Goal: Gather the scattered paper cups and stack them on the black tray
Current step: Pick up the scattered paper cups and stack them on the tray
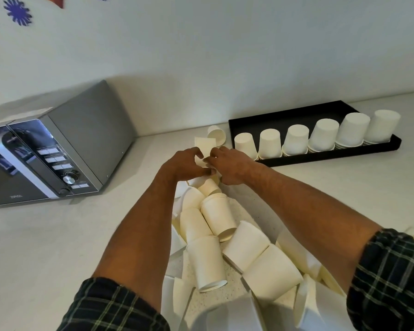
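both the left hand (185, 164) and right hand (227, 167) pinch a paper cup (204, 149) above the loose pile (225, 240); squeezing could crumple it, jamming the black tray (285, 115) stacks.

Both hands (202, 164) together, fingers curled, arms outstretched.

I am facing a plain pale wall (225, 44) bearing a blue paper flower cutout (18, 11) far left; a silver microwave oven (58, 151) is sitting left on the white speckled countertop (46, 247).
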### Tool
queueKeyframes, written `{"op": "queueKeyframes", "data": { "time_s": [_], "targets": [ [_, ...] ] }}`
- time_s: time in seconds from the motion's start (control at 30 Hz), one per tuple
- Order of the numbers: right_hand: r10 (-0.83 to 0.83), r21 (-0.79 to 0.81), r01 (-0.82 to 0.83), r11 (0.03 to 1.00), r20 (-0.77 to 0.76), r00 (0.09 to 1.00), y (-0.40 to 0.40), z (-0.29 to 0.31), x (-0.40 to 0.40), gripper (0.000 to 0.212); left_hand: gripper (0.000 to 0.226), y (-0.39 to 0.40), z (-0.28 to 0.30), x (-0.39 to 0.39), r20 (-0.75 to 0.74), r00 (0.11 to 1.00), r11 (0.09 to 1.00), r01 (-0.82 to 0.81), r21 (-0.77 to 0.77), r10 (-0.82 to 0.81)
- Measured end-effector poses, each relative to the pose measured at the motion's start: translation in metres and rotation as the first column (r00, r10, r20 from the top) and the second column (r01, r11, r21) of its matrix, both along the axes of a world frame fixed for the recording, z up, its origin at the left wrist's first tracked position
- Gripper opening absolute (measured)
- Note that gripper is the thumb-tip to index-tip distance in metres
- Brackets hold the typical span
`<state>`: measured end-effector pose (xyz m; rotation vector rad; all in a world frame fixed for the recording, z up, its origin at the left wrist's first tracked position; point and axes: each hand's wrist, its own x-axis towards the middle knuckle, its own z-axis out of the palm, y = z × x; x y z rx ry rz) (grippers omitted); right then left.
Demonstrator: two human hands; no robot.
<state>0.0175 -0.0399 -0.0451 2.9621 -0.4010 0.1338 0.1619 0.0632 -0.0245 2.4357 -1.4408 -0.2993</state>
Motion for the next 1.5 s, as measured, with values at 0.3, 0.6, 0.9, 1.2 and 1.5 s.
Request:
{"op": "queueKeyframes", "data": {
  "time_s": [0.3, 0.6, 0.9, 1.2, 1.5],
  "targets": [
    [-0.035, -0.036, 0.037, 0.999, 0.051, 0.998, -0.001, -0.006, -0.008, 0.07, 0.093, 0.003, 0.02, 0.007, -0.037, 0.999, 0.977, 0.006, 0.212, 0.002],
    [-0.114, 0.063, 0.11, 0.992, 0.059, 0.992, 0.002, -0.012, -0.011, 0.079, 0.097, 0.006, 0.014, -0.011, 0.005, 0.998, 0.927, 0.057, 0.37, -0.063],
    [-0.121, 0.11, 0.118, 0.987, 0.02, 0.992, -0.005, -0.005, -0.021, 0.084, 0.082, 0.007, 0.016, -0.023, 0.053, 0.995, 0.964, 0.062, 0.259, -0.079],
    [-0.189, 0.247, 0.2, 0.948, -0.068, 0.98, -0.021, 0.011, -0.042, 0.086, 0.061, 0.002, 0.033, -0.038, 0.064, 0.995, 0.995, 0.077, 0.064, -0.081],
    [-0.207, 0.322, 0.209, 0.923, -0.04, 0.978, -0.027, 0.015, -0.07, 0.082, 0.036, -0.005, 0.028, -0.063, -0.001, 1.0, 0.984, -0.018, -0.177, 0.018]
  ]
}}
